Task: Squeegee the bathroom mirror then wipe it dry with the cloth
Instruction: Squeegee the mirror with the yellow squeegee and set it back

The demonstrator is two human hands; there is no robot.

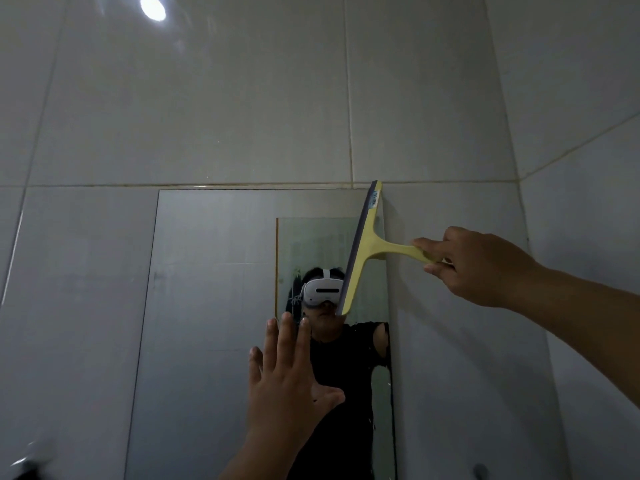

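A tall rectangular mirror point(214, 306) hangs on the grey tiled wall, reflecting a person in a white headset and dark shirt. My right hand point(474, 265) grips the handle of a yellow squeegee point(367, 247). Its blade stands nearly upright against the mirror's upper right edge, its top at the mirror's top corner. My left hand point(287, 372) is spread flat with fingers apart in front of the mirror's lower middle and holds nothing. Whether it touches the glass I cannot tell. No cloth is in view.
Large grey wall tiles point(207, 98) surround the mirror. A ceiling light glares off the tiles at the top left point(153, 8). The wall corner point(519, 178) runs down just right of my right hand.
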